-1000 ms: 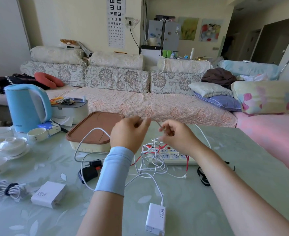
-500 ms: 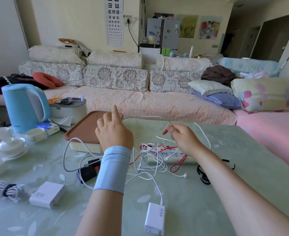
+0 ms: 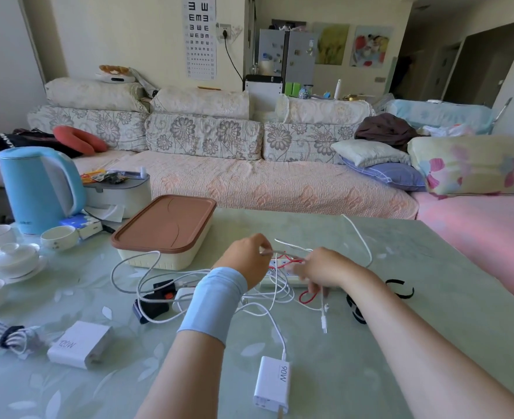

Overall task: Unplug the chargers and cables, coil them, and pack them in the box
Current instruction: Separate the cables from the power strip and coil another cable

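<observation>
Left hand [image 3: 245, 258] pinches the thin white cable [image 3: 323, 313] just above the power strip [image 3: 280, 286]; right hand [image 3: 322, 272], blurred, seems to grip its dangling end; limp, light, tangle-prone, best held near the plug.

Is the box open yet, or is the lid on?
Shut. The brown lid lies flat over the whole top of the cream box, edges seated all round. What is inside cannot be told.
</observation>
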A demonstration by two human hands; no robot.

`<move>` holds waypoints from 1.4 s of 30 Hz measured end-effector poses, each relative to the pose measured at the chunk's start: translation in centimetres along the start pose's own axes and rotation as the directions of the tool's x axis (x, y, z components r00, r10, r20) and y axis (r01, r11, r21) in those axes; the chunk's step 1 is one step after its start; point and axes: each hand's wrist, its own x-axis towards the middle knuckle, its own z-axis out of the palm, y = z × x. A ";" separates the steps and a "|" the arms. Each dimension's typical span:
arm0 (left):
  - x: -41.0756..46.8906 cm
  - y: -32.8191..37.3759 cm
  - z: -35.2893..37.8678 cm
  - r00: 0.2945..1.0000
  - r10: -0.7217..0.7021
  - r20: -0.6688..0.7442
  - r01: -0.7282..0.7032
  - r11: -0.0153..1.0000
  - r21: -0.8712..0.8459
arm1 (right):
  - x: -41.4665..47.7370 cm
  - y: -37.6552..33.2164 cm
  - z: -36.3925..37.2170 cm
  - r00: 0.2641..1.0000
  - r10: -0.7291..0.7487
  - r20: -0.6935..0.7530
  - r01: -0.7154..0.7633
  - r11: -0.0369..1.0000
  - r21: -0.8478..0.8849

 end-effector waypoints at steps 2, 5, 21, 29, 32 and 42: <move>-0.1 -0.3 0.2 0.979 -0.022 0.202 -0.006 0.990 0.137 | 0.0 1.0 0.4 0.992 0.105 0.073 -0.101 0.994 -0.049; -0.6 -0.3 0.5 0.896 -0.086 0.435 -0.029 0.967 0.252 | 0.0 1.2 1.2 0.968 0.137 0.211 -0.150 0.987 0.049; -3.2 -4.9 0.3 0.927 -0.068 0.369 -0.009 0.979 0.203 | -5.1 -1.5 8.3 0.984 0.042 0.176 -0.014 0.987 -0.158; -4.1 -2.5 1.2 0.921 0.084 0.381 -0.116 0.991 0.061 | -7.4 2.3 5.5 0.963 -0.181 0.199 0.242 0.905 -0.351; -4.2 -1.4 2.8 0.840 0.068 0.538 -0.123 0.990 0.068 | -7.8 4.4 5.0 0.959 -0.223 0.177 0.277 0.874 -0.399; -4.0 0.7 2.4 0.735 -0.052 0.677 -0.196 0.938 0.285 | -8.0 10.4 3.7 0.980 -0.199 0.028 0.184 0.943 0.279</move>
